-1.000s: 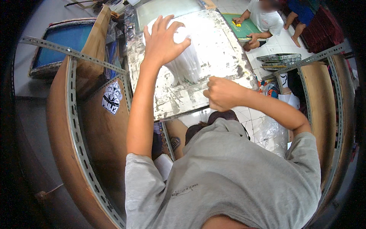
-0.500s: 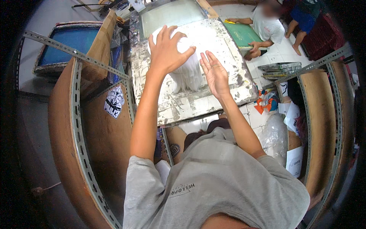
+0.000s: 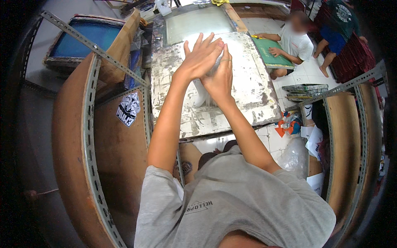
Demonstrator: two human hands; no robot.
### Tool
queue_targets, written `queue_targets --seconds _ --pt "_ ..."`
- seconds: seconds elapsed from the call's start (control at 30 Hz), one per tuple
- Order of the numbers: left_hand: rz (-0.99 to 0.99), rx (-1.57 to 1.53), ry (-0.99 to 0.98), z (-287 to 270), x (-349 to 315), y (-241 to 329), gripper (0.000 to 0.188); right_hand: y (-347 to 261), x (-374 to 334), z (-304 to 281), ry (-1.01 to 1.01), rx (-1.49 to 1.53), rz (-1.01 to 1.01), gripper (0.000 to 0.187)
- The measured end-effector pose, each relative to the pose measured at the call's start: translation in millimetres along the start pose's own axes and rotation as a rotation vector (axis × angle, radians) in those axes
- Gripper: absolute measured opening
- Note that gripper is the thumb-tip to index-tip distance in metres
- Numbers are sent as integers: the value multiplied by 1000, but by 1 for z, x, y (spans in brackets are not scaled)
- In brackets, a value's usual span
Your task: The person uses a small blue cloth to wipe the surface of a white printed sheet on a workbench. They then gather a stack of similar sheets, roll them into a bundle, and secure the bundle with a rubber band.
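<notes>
The left hand (image 3: 200,60) is lying palm down over the white bundle (image 3: 201,94), its back facing the camera, its fingers spreading apart and pointing toward the far end of the bench (image 3: 198,122). The right hand (image 3: 219,82) is resting against it from the right, its fingers pointing the same way and its fingertips meeting the left hand's thumb side. Both wrists are sitting close together, and the left forearm (image 3: 167,120) and right forearm (image 3: 246,132) are converging on them from the short sleeves of a grey shirt (image 3: 248,190).

The white bundle is lying on the paint-smeared bench, beneath and between the hands. The hands are covering most of it; only a strip is showing below the wrists and a greyish patch between the palms. The right hand's palm is facing away from clear view, so I cannot tell whether it is gripping the bundle or only touching it. Glare is washing out the bench surface to the right of the fingers, hiding where the bundle's far edge is ending.

Beyond, a pale pane (image 3: 200,25) is lying at the bench's far end. To the right, a co-worker (image 3: 298,45) is leaning over a green board (image 3: 269,61), while another person (image 3: 331,45) is standing behind, head cut off by the dark rim.
</notes>
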State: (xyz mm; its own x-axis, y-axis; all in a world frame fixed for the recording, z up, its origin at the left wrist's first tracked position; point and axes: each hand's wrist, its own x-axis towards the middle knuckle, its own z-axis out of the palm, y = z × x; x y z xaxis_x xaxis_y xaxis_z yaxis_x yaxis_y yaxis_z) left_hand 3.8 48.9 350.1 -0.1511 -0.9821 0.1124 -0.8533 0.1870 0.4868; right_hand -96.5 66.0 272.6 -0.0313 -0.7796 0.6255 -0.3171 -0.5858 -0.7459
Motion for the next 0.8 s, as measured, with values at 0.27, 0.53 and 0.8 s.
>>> queue_targets --seconds 0.27,0.53,0.8 --pt "19 138 568 21 -89 17 24 -6 -2 3 101 -17 -52 88" --pt "81 -106 374 5 -78 14 16 1 -3 -4 34 -30 -90 85" --pt "-48 -402 228 -38 -20 -28 22 -13 -4 -7 47 -73 -183 43"
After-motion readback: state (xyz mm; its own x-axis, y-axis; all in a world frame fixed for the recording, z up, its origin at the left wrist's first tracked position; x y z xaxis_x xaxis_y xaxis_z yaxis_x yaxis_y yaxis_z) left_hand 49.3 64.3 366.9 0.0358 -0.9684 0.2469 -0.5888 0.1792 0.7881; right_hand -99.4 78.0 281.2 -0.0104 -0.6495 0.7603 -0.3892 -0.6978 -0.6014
